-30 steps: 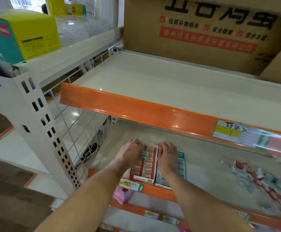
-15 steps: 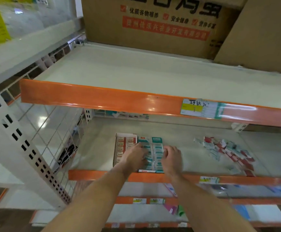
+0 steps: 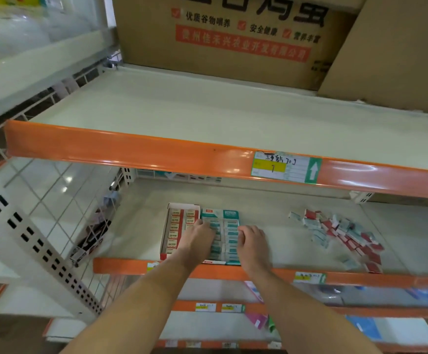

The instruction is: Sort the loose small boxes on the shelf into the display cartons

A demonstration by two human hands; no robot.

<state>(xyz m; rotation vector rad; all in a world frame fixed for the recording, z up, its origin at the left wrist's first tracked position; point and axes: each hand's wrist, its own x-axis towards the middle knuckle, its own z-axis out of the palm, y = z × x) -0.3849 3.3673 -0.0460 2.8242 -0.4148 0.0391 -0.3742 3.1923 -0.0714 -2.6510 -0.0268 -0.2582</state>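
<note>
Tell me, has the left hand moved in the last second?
Yes. The left hand has shifted right, from the far left corner of the red carton across onto the teal carton beside it.

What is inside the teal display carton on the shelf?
The teal carton holds rows of small teal boxes. The left hand and right hand rest on it, hiding some of the rows.

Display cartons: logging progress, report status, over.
Both hands, left and right, rest on the teal carton. Red carton alongside. Loose boxes still piled right. Nothing in the way.
</note>
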